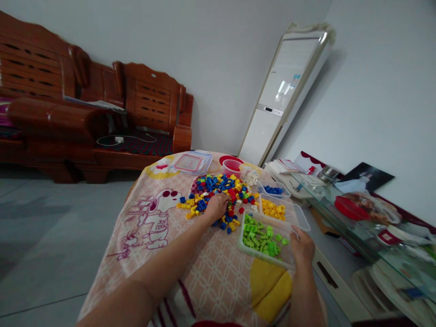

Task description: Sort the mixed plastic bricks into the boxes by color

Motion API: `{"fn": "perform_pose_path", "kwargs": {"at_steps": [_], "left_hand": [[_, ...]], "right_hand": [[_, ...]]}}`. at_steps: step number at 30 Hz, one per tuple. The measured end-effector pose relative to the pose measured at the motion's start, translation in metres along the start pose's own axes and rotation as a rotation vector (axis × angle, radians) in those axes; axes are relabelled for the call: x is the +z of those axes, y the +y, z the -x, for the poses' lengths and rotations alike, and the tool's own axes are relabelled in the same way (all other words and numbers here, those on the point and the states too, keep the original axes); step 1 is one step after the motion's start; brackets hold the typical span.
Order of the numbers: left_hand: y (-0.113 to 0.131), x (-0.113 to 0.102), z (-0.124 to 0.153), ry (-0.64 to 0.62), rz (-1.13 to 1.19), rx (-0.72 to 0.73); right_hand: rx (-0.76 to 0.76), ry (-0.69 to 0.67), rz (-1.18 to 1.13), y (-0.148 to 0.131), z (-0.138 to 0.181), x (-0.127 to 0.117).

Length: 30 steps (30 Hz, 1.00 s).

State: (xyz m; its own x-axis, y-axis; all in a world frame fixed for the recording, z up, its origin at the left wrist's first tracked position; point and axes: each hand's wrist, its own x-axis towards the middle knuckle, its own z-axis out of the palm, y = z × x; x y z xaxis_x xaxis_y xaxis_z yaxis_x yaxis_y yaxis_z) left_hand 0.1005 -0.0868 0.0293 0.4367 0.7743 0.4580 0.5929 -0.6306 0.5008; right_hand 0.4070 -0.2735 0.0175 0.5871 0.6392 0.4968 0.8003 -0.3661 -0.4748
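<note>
Over the pile of mixed toy building bricks [218,182], my left hand [216,206] reaches down with its fingers bent together. Whatever lies between its fingertips is too small to make out. Red, blue and yellow bricks surround it. At the right, my right hand [302,245] grips the rim of a clear plastic container [262,258]. Green bricks [260,236] lie loose inside that container. Just behind it, yellow bricks [273,210] sit in a second clear container [296,214]. Farther back, blue bricks [272,190] lie in a smaller box.
A patterned cloth [214,268] covers the table. Lids [192,162], a round pink tub [233,166] and a heap of white bricks [251,177] are at its far side. A cluttered glass-topped table [344,213] stands close on the right. A wooden sofa [150,100] is behind.
</note>
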Motion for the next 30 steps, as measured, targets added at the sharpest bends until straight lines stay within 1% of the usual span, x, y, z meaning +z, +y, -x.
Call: {"fn": "perform_pose_path", "kwargs": {"at_steps": [3,5,9,12,23,26,30], "left_hand": [[-0.014,-0.006,-0.003,-0.042,-0.1,-0.093],[-0.017,-0.008,-0.003,-0.047,-0.149,-0.122],[-0.013,-0.008,-0.001,-0.081,-0.235,-0.121],[-0.009,-0.006,0.0,-0.083,-0.282,-0.112],[-0.009,-0.003,0.004,-0.055,-0.271,-0.08],[-0.01,-0.003,0.004,-0.031,-0.239,-0.091],[-0.012,-0.002,0.003,-0.01,-0.226,-0.146]], "right_hand": [[0.019,0.004,0.009,-0.002,0.0,-0.001],[0.035,-0.002,0.007,-0.004,0.0,-0.002],[0.037,-0.013,-0.013,-0.004,0.0,-0.003],[0.034,-0.012,-0.023,-0.002,-0.001,-0.002],[0.005,0.009,-0.012,-0.002,0.0,-0.001],[0.002,0.0,-0.014,-0.001,0.0,-0.001],[-0.007,0.007,-0.023,0.0,-0.001,0.0]]}}
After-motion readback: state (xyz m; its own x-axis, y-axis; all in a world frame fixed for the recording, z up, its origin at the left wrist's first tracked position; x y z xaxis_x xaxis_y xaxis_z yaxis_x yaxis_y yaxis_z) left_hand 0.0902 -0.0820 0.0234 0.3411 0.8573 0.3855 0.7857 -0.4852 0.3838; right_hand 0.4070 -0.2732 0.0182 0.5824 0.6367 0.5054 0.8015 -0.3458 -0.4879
